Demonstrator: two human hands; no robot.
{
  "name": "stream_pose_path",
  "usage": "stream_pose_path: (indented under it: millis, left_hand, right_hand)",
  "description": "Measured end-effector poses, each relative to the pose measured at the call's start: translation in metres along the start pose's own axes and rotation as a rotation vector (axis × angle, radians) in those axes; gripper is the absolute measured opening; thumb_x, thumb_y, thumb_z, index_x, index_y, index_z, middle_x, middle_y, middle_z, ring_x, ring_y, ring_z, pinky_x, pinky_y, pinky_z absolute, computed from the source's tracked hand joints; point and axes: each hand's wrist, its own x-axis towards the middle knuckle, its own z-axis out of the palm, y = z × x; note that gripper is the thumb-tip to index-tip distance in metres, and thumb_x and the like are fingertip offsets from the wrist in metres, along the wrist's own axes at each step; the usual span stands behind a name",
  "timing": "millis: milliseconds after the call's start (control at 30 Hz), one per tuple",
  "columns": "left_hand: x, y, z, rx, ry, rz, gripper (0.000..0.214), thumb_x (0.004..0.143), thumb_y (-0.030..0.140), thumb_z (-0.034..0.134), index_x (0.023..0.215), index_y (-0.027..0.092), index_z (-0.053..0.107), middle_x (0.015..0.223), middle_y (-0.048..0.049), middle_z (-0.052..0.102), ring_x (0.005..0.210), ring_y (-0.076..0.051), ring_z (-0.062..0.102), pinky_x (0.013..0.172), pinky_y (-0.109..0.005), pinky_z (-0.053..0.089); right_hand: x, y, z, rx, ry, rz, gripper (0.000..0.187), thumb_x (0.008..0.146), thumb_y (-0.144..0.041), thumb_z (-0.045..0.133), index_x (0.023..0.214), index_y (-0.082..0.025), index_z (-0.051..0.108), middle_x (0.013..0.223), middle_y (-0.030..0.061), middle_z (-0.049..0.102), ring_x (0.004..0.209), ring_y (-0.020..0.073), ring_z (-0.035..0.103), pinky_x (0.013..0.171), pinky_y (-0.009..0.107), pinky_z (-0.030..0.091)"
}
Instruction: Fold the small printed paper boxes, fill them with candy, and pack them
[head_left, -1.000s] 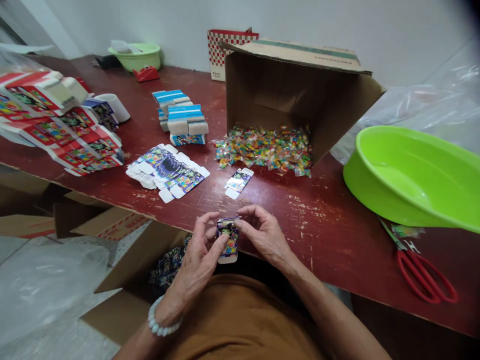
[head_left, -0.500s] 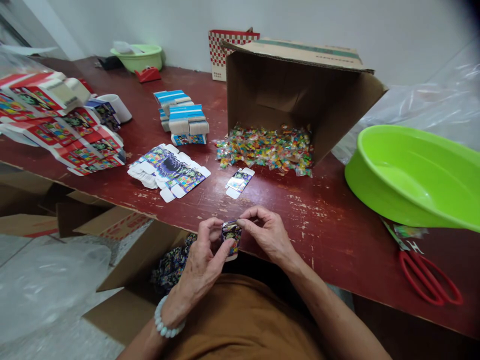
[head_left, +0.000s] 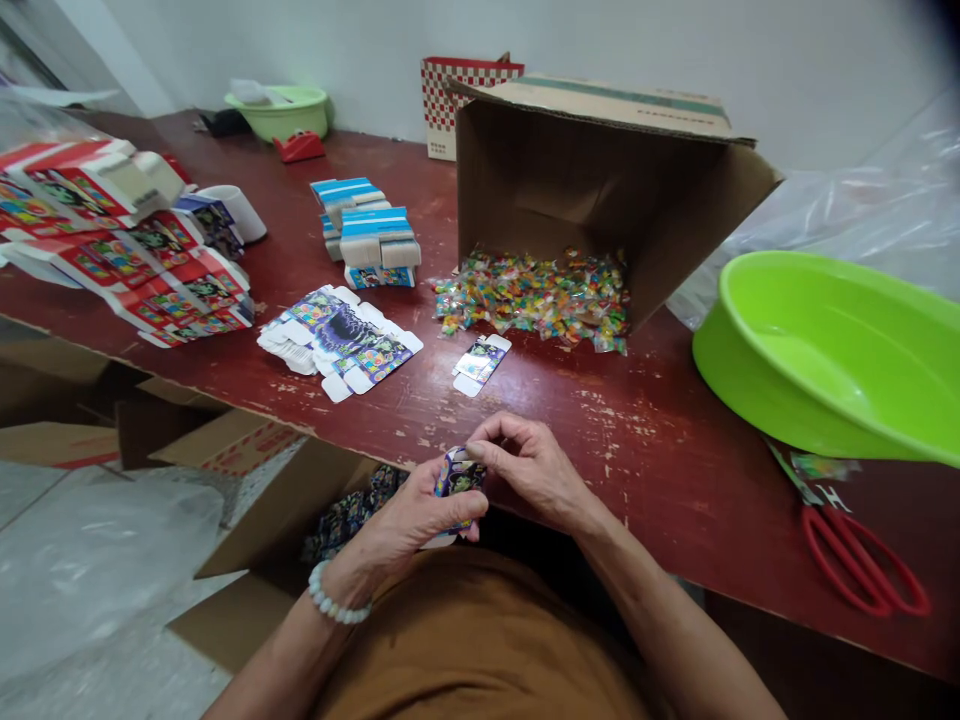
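A small printed cardboard box (head_left: 457, 478) in purple, with cartoon art, is gripped in my left hand (head_left: 412, 515) above the table's front edge. The left thumb lies across its front, and a white flap sticks out at its lower end. My right hand (head_left: 529, 465) pinches the box's top edge with thumb and forefinger. Beyond the hands, one flat box blank (head_left: 481, 362) lies on the table. To its left is a pile of flat purple blanks (head_left: 352, 340). Wrapped candies (head_left: 532, 300) spill from a large carton (head_left: 555, 200) lying on its side.
Bundled red boxes (head_left: 150, 240) and blue-topped bundles (head_left: 379, 235) stand on the left of the table. A green basin (head_left: 810, 400) and red-handled scissors (head_left: 862, 560) are at the right. Below the front edge, an open carton (head_left: 277, 540) holds many dark printed packs (head_left: 360, 510).
The left hand has turned, and its thumb now reaches across the box, which is tilted differently. My right fingertips have shifted slightly left along the top edge.
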Motion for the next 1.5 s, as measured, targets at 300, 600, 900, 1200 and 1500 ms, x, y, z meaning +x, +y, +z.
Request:
stream_pose_path:
  millis: [300, 600, 900, 1200, 1500]
  left_hand:
    - [0.003, -0.003, 0.003, 0.040, 0.010, 0.054, 0.031, 0.067, 0.036, 0.081, 0.081, 0.015, 0.063, 0.066, 0.0008, 0.061, 0.058, -0.010, 0.053, 0.060, -0.023, 0.044]
    - [0.005, -0.016, -0.003, -0.338, -0.016, -0.071, 0.066, 0.077, 0.077, 0.053, 0.085, 0.013, 0.066, 0.066, -0.0056, 0.067, 0.048, -0.012, 0.060, 0.050, -0.022, 0.049]
    - [0.007, -0.011, 0.001, -0.396, 0.020, -0.057, 0.063, 0.074, 0.075, 0.059, 0.080, 0.013, 0.065, 0.064, -0.0056, 0.068, 0.041, -0.014, 0.061, 0.043, -0.024, 0.050]
    - [0.009, -0.006, 0.005, -0.431, 0.051, -0.051, 0.054, 0.075, 0.069, 0.064, 0.087, 0.016, 0.062, 0.067, -0.0042, 0.070, 0.040, -0.017, 0.063, 0.039, -0.026, 0.050]
    - [0.011, -0.009, 0.004, -0.471, 0.144, -0.102, 0.051, 0.081, 0.062, 0.060, 0.075, 0.012, 0.064, 0.057, -0.0076, 0.070, 0.043, -0.021, 0.067, 0.043, -0.029, 0.055]
  right_hand:
    - [0.010, 0.003, 0.001, 0.409, -0.198, 0.220, 0.031, 0.078, -0.043, 0.076, 0.081, -0.017, 0.061, 0.066, -0.0023, 0.064, 0.047, 0.0076, 0.055, 0.045, 0.019, 0.043]
    - [0.008, -0.002, 0.004, 0.399, -0.164, 0.217, 0.032, 0.079, -0.046, 0.074, 0.086, -0.019, 0.059, 0.061, -0.0068, 0.058, 0.042, 0.0086, 0.056, 0.043, 0.019, 0.043]
    - [-0.001, -0.005, 0.002, 0.242, -0.107, 0.119, 0.035, 0.074, -0.038, 0.079, 0.098, -0.018, 0.063, 0.074, -0.0018, 0.067, 0.049, 0.0097, 0.062, 0.051, 0.022, 0.049]
    - [0.001, -0.008, 0.004, 0.168, -0.038, 0.061, 0.024, 0.084, -0.041, 0.067, 0.090, -0.018, 0.066, 0.069, -0.0013, 0.066, 0.044, 0.0087, 0.059, 0.042, 0.019, 0.044]
    - [0.002, 0.007, 0.010, -0.366, 0.145, -0.331, 0.014, 0.084, -0.017, 0.059, 0.088, -0.021, 0.072, 0.079, 0.0031, 0.071, 0.067, 0.0148, 0.065, 0.065, 0.027, 0.051]
